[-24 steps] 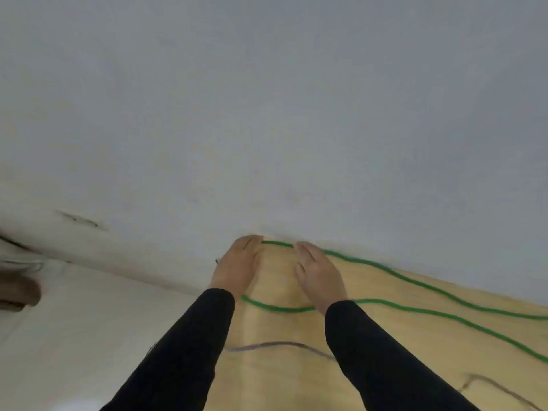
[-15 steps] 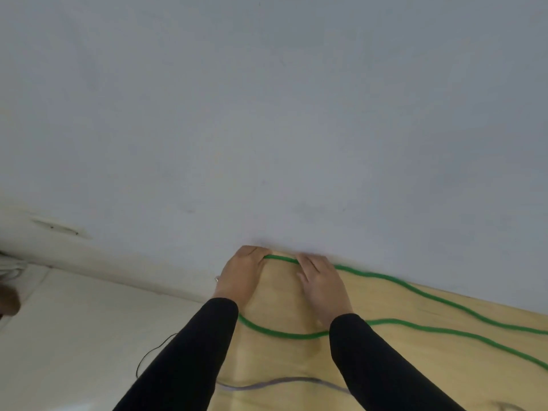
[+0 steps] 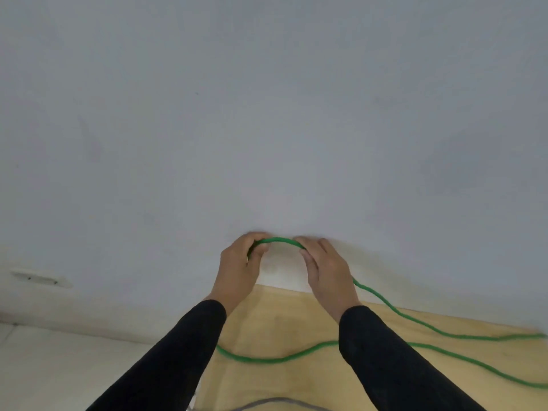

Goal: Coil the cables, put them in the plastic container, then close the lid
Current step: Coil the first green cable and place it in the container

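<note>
A grey cable point(image 3: 275, 403) lies at the near edge of the wooden surface point(image 3: 284, 330). Beyond it a green cable point(image 3: 296, 356) snakes across the surface in two runs and rises to the hands. The left hand point(image 3: 240, 269) curls its fingers round the green cable; the right hand point(image 3: 326, 269) grips it too, an arch of cable between them, raised before the pale wall point(image 3: 267, 114).
</note>
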The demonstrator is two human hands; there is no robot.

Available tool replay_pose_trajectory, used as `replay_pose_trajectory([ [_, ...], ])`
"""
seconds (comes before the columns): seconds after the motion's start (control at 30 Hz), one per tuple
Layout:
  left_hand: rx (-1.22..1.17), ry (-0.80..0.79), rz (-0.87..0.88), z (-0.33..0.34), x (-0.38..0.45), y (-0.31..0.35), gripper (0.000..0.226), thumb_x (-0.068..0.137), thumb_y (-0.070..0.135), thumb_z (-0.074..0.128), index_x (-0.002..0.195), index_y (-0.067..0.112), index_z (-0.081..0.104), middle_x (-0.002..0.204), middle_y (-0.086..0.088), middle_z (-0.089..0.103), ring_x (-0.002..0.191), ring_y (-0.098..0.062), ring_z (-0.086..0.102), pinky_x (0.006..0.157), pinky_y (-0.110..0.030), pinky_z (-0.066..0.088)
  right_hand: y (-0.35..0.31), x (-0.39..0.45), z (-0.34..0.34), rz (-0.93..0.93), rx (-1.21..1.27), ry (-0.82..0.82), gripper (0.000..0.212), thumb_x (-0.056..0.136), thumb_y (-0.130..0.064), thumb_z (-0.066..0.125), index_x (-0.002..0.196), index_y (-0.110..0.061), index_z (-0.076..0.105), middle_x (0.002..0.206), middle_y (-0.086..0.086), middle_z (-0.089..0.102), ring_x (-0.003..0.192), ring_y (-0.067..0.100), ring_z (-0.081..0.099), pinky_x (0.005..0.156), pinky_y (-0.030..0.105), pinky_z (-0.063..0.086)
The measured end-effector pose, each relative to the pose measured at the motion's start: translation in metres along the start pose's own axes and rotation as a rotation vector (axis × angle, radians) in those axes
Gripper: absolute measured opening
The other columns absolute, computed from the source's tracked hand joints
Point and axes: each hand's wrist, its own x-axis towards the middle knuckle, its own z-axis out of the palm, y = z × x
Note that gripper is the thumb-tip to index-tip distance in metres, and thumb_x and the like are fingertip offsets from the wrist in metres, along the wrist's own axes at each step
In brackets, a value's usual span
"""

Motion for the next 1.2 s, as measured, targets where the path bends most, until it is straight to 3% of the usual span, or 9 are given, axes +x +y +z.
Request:
replay_pose_trajectory([
  [0.07, -0.097, 0.010, 0.001, 0.007, -0.004, 0.033, 0.014, 0.095, 0.016, 0.046, 0.093, 0.019, 0.060, 0.078, 0.003, 0.060, 0.065, -0.010, 0.058, 0.060, -0.011, 0.045, -0.007, 0.013, -0.029, -0.028, 0.021, 0.069, 0.035, 0.093, -0.031, 0.035, 0.118, -0.022, 0.058, 0.088, 0.002, 0.057, 0.076, 0.009, 0.051, 0.069, 0.015, 0.041],
  [0.27, -0.579, -0.070, -0.064, 0.037, -0.018, 0.137, 0.028, 0.100, 0.017, 0.033, 0.080, 0.013, 0.052, 0.068, 0.005, 0.054, 0.061, -0.009, 0.052, 0.081, -0.034, 0.048, -0.012, 0.019, -0.123, -0.094, 0.032, 0.217, 0.032, 0.094, -0.023, 0.041, 0.123, -0.025, 0.055, 0.080, 0.000, 0.052, 0.070, 0.003, 0.046, 0.066, 0.004, 0.035],
  [0.43, -1.150, -0.085, -0.094, 0.059, -0.033, 0.219, 0.029, 0.100, 0.020, 0.033, 0.079, 0.012, 0.051, 0.058, 0.005, 0.047, 0.051, -0.009, 0.045, 0.065, -0.023, 0.050, 0.020, -0.019, -0.180, -0.043, 0.111, 0.282, 0.035, 0.096, -0.014, 0.043, 0.128, -0.024, 0.051, 0.078, 0.007, 0.055, 0.069, 0.014, 0.048, 0.065, 0.008, 0.038],
  [0.6, -1.422, -0.354, -0.142, 0.108, -0.069, 0.273, 0.027, 0.096, 0.029, 0.040, 0.091, 0.010, 0.059, 0.049, 0.010, 0.042, 0.043, -0.005, 0.040, 0.056, -0.020, 0.050, 0.049, -0.057, -0.219, 0.023, 0.143, 0.230, 0.040, 0.096, -0.011, 0.042, 0.130, -0.032, 0.047, 0.079, 0.006, 0.057, 0.072, 0.011, 0.050, 0.065, 0.008, 0.038],
  [0.7, -1.395, -0.389, -0.067, 0.137, -0.081, 0.299, 0.035, 0.095, 0.031, 0.040, 0.114, 0.008, 0.059, 0.050, 0.010, 0.040, 0.042, -0.005, 0.037, 0.052, -0.016, 0.045, 0.055, -0.073, -0.238, 0.017, 0.117, 0.137, 0.040, 0.097, -0.016, 0.038, 0.134, -0.031, 0.042, 0.081, 0.004, 0.056, 0.073, 0.011, 0.051, 0.065, 0.010, 0.038],
  [0.8, -1.308, -0.236, -0.016, 0.154, -0.078, 0.314, 0.040, 0.098, 0.033, 0.035, 0.128, 0.011, 0.050, 0.055, 0.010, 0.041, 0.046, -0.005, 0.035, 0.049, -0.015, 0.037, 0.053, -0.090, -0.254, -0.031, 0.105, 0.063, 0.042, 0.098, -0.022, 0.037, 0.138, -0.031, 0.034, 0.087, -0.002, 0.057, 0.074, 0.007, 0.051, 0.066, 0.013, 0.039],
  [1.0, -1.011, 0.083, 0.041, 0.159, -0.058, 0.328, 0.033, 0.099, 0.031, 0.037, 0.128, 0.019, 0.047, 0.082, 0.004, 0.059, 0.058, -0.005, 0.048, 0.056, -0.018, 0.037, 0.045, -0.113, -0.287, -0.187, -0.053, -0.058, 0.045, 0.099, -0.030, 0.032, 0.143, -0.028, 0.023, 0.102, 0.000, 0.059, 0.077, 0.022, 0.056, 0.070, 0.033, 0.047],
  [1.1, -0.626, 0.005, 0.130, 0.169, -0.063, 0.319, 0.036, 0.101, 0.031, 0.027, 0.135, 0.025, 0.038, 0.091, 0.003, 0.067, 0.070, -0.005, 0.060, 0.064, -0.020, 0.042, 0.030, -0.107, -0.306, -0.296, -0.126, -0.003, 0.043, 0.096, -0.034, 0.027, 0.136, -0.023, 0.040, 0.096, 0.002, 0.062, 0.068, 0.026, 0.058, 0.061, 0.035, 0.046],
  [1.2, -0.336, -0.160, 0.197, 0.176, -0.079, 0.305, 0.037, 0.100, 0.034, 0.025, 0.134, 0.029, 0.040, 0.091, -0.001, 0.069, 0.079, -0.009, 0.065, 0.067, -0.017, 0.048, 0.019, -0.091, -0.336, -0.390, -0.142, 0.071, 0.039, 0.091, -0.035, 0.034, 0.116, -0.022, 0.060, 0.078, -0.003, 0.062, 0.056, 0.016, 0.054, 0.052, 0.025, 0.042],
])
